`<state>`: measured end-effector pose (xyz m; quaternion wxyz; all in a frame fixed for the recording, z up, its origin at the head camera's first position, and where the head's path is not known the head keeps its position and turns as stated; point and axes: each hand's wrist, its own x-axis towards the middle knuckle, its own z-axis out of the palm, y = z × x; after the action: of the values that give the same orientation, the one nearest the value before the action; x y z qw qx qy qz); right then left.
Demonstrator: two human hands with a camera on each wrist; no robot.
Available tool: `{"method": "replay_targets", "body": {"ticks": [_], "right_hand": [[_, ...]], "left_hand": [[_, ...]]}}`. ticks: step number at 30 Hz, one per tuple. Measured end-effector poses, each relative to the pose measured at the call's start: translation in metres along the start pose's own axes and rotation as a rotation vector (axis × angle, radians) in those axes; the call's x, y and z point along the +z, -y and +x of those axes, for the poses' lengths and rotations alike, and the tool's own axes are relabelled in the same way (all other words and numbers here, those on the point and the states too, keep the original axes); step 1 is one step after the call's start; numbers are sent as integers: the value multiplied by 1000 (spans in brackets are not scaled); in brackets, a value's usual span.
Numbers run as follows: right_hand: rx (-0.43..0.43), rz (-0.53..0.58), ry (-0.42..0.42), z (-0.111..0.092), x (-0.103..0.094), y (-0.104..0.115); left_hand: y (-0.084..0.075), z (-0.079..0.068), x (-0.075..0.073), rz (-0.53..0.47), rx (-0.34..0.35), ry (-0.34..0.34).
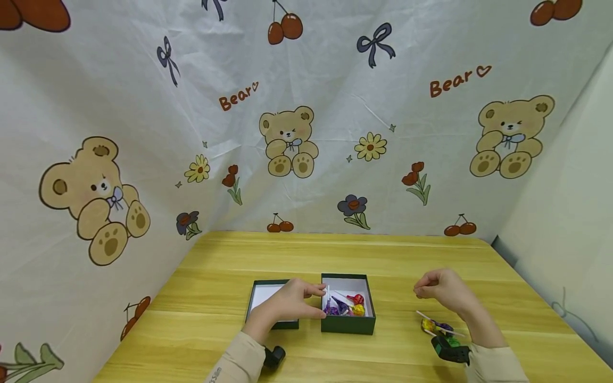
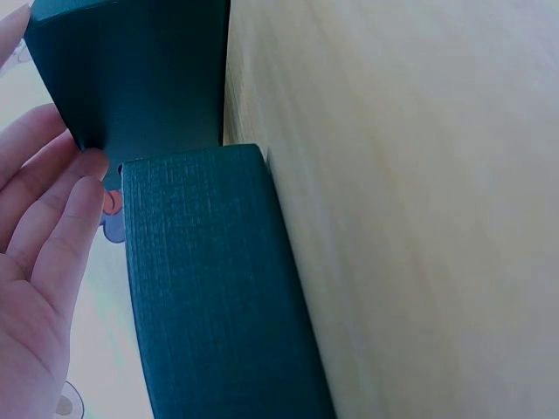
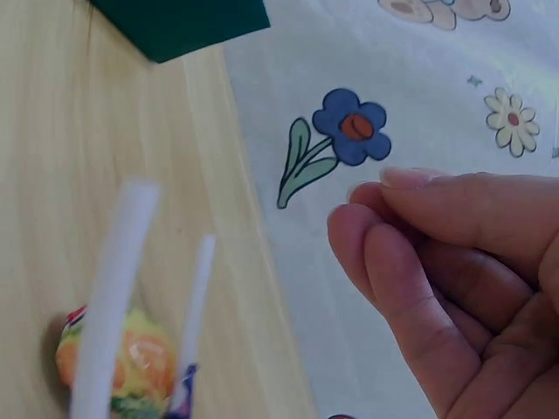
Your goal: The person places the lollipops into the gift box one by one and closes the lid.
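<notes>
My left hand (image 1: 293, 302) is at the left side of a dark green box (image 1: 347, 325) with a white inside. Its fingers reach the left rim and the thumb is by the front left corner; in the left wrist view the fingers look fairly straight beside the box wall (image 2: 148, 78). Several wrapped lollipops (image 1: 358, 309) lie in the box. My right hand (image 1: 446, 290) hovers above the table, right of the box, fingers curled and fingertips close to the thumb. Nothing shows between them in the right wrist view. Below it lie several loose lollipops (image 1: 442, 327).
A shallow green lid (image 1: 286, 324) with a white inside lies left of the box, partly behind my left hand. The wooden table (image 1: 383, 356) meets a bear-patterned cloth (image 1: 325, 202) at the back and left. A pale wall (image 1: 570, 223) rises at the right.
</notes>
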<state>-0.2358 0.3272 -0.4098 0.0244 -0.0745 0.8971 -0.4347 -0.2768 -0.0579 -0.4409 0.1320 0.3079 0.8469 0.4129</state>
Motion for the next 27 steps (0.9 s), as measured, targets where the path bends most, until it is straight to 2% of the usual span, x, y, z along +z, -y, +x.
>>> {"method": "replay_targets", "body": {"ticks": [8,15,27], "right_hand": [[-3,77,128,4,0,-26],[-6,143,232,6,0,-37],[-67,151,290,10,8,-42]], "left_hand": [[1,-1,1,-6,-12,2],[2,-1,0,-5,-3,2],[2,0,0,13,4,-3]]}}
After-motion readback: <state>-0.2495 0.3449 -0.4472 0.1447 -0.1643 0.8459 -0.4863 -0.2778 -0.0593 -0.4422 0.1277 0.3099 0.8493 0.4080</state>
